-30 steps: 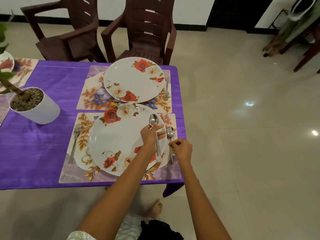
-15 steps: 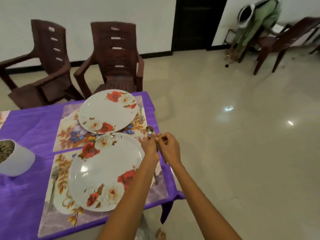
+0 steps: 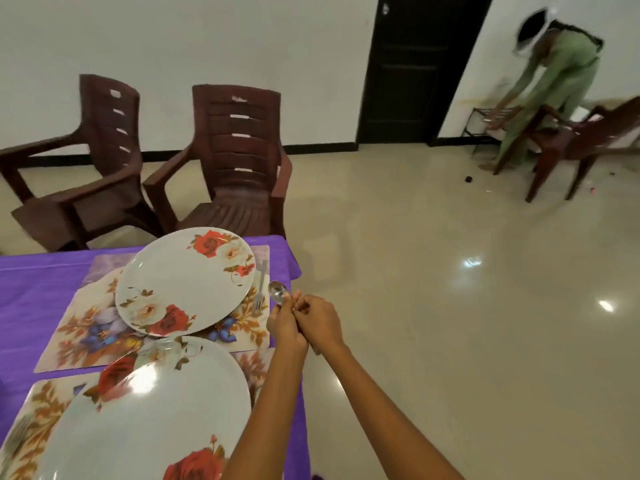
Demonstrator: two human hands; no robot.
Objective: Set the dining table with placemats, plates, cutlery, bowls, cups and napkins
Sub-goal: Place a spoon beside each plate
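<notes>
Two dark brown plastic chairs (image 3: 235,168) (image 3: 86,164) stand side by side in the upper left, in front of a white wall (image 3: 207,46). A black door (image 3: 419,67) is at the top middle. In the upper right, a person in green clothes (image 3: 557,81) bends over beside another brown chair (image 3: 581,147). The shiny cream floor (image 3: 450,306) fills the right side.

Single head-worn view, forward and down across the table corner (image 3: 284,244), hands (image 3: 301,323) close.

spoon (image 3: 278,292) handle hidden, perhaps gripped by both hands' fingers (image 3: 300,304).
</notes>
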